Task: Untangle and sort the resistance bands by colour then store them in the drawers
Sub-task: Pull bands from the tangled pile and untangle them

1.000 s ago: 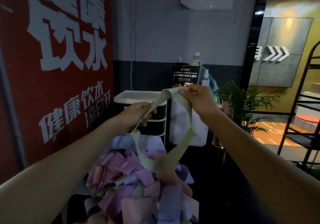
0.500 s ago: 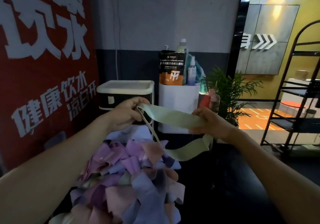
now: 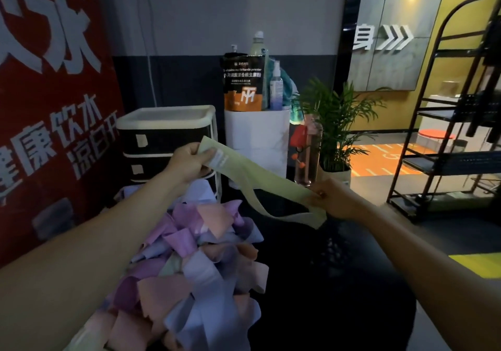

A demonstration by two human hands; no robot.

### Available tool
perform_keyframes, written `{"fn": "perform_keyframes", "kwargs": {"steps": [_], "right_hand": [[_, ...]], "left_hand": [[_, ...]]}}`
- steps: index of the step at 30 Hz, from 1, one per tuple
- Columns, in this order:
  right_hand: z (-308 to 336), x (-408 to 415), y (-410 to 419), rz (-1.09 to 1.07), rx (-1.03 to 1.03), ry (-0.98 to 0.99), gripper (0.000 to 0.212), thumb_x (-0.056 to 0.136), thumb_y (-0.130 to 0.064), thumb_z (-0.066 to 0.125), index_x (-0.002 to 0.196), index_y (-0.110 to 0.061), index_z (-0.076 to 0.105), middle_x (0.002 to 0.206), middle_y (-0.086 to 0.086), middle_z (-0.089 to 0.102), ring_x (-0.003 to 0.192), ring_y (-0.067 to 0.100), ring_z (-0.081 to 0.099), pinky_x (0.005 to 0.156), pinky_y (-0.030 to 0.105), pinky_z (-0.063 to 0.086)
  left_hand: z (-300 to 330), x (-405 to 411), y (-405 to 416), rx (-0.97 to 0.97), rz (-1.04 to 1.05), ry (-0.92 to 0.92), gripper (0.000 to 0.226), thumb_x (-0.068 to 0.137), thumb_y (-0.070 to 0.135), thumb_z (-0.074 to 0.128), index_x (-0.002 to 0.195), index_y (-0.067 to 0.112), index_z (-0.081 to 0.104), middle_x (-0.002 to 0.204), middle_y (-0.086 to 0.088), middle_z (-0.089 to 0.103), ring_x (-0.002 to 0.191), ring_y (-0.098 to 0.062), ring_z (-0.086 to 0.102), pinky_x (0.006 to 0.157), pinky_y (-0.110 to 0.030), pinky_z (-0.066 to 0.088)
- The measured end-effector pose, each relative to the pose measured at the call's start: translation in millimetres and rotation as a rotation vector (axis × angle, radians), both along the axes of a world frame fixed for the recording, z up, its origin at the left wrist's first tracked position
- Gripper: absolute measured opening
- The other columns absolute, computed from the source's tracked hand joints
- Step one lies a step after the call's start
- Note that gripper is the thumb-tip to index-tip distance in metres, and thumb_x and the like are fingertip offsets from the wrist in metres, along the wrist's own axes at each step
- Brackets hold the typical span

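Note:
A pale green resistance band (image 3: 260, 177) is stretched between my two hands above the table. My left hand (image 3: 189, 161) pinches its upper left end, near a white label on the band. My right hand (image 3: 333, 198) grips the lower right end, where a loop of the band hangs down. Below my left arm lies a tangled pile of bands (image 3: 189, 264) in purple, pink, blue and peach. A small black drawer unit (image 3: 165, 139) with a white top and frame stands behind my left hand, its drawers shut.
A white bin (image 3: 257, 139) holding a supplement pouch and bottles stands right of the drawers. Next to it are a clear bottle (image 3: 309, 155) and a potted plant (image 3: 336, 128). A red poster wall runs along the left. A black metal rack (image 3: 447, 123) stands at the right.
My right hand has dropped from high up to lower right, pulling the green band free of the pile and out into a slanted length. The view has tilted downward.

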State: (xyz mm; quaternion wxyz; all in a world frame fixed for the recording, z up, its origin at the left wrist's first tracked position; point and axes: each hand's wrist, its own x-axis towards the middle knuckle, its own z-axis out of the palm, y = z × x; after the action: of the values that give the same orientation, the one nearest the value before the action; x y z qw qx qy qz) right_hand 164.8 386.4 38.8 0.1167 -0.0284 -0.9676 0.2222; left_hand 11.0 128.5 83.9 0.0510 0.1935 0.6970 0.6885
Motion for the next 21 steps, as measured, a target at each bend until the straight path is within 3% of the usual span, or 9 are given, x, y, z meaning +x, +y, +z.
{"fn": "perform_keyframes", "kwargs": {"steps": [2,3,4,6,10,13,17,19,21], "right_hand": [[-2.6,10.0,-2.6,0.017,-0.131,-0.044,0.016,0.089,-0.027,0.059,0.078,-0.018,0.066,0.071,-0.005,0.055,0.072,0.016,0.057,0.066,0.023,0.045],[-3.7,14.9,-3.4,-0.017,-0.154,-0.08,0.02,0.089,-0.031,0.058,0.09,-0.014,0.068,0.073,-0.009,0.055,0.071,0.009,0.055,0.065,0.012,0.045],[-7.0,17.5,-0.5,-0.056,-0.153,-0.101,0.023,0.091,-0.029,0.057,0.099,-0.01,0.068,0.073,-0.012,0.053,0.07,0.003,0.051,0.065,0.005,0.043],[-16.0,22.8,6.3,-0.116,-0.116,-0.127,0.022,0.094,-0.018,0.053,0.107,-0.005,0.067,0.074,-0.014,0.052,0.076,0.006,0.05,0.059,0.003,0.038],[-34.6,38.3,16.5,-0.129,-0.149,-0.192,0.02,0.093,-0.009,0.055,0.102,0.003,0.068,0.094,0.01,0.066,0.085,0.017,0.058,0.063,0.009,0.038],[-50.1,52.4,23.3,-0.169,-0.114,-0.244,0.021,0.093,-0.01,0.054,0.101,0.003,0.068,0.096,0.01,0.065,0.082,0.01,0.053,0.061,0.007,0.037],[-76.2,67.1,28.7,-0.184,-0.118,-0.277,0.018,0.092,-0.004,0.054,0.096,0.003,0.069,0.093,0.007,0.065,0.085,0.011,0.053,0.066,0.017,0.036],[-85.6,73.8,28.4,-0.205,-0.133,-0.286,0.021,0.093,-0.004,0.051,0.082,-0.002,0.068,0.082,0.005,0.058,0.078,0.011,0.049,0.066,0.02,0.034],[-90.6,77.7,27.7,-0.25,-0.18,-0.264,0.036,0.097,-0.014,0.048,0.062,-0.01,0.053,0.066,0.0,0.047,0.065,0.009,0.042,0.058,0.022,0.03]], "left_hand": [[-1.1,2.6,10.2,0.03,0.042,-0.051,0.015,0.096,0.014,0.051,0.082,0.018,0.055,0.084,-0.002,0.058,0.073,-0.011,0.056,0.063,-0.019,0.051],[-2.0,4.0,15.0,0.038,0.052,-0.078,0.017,0.097,0.016,0.049,0.081,0.017,0.054,0.084,-0.003,0.058,0.074,-0.011,0.055,0.067,-0.022,0.05],[-4.3,4.6,19.4,0.037,0.052,-0.096,0.018,0.097,0.017,0.048,0.08,0.017,0.054,0.083,-0.003,0.058,0.073,-0.012,0.055,0.069,-0.024,0.048],[-10.7,7.9,28.4,0.0,0.042,-0.098,0.021,0.098,0.017,0.047,0.078,0.016,0.054,0.079,-0.004,0.056,0.07,-0.013,0.054,0.066,-0.024,0.046],[-28.0,21.2,45.1,-0.076,0.02,-0.095,0.026,0.098,0.012,0.046,0.072,0.013,0.051,0.071,-0.006,0.051,0.063,-0.014,0.05,0.043,-0.015,0.046],[-45.7,29.2,53.1,-0.189,-0.023,-0.078,0.026,0.098,0.013,0.047,0.072,0.011,0.052,0.072,-0.008,0.051,0.061,-0.015,0.05,0.042,-0.015,0.045],[-69.0,35.9,61.1,-0.353,-0.068,-0.022,0.026,0.097,0.015,0.048,0.071,0.012,0.052,0.076,-0.012,0.052,0.061,-0.019,0.051,0.043,-0.019,0.045],[-77.4,38.2,65.4,-0.398,-0.082,0.013,0.026,0.096,0.015,0.05,0.07,0.015,0.053,0.082,-0.014,0.055,0.069,-0.024,0.056,0.052,-0.024,0.053],[-84.3,37.1,67.8,-0.444,-0.095,0.046,0.024,0.094,0.015,0.052,0.071,0.018,0.054,0.088,-0.016,0.057,0.085,-0.027,0.059,0.079,-0.043,0.056]]}}
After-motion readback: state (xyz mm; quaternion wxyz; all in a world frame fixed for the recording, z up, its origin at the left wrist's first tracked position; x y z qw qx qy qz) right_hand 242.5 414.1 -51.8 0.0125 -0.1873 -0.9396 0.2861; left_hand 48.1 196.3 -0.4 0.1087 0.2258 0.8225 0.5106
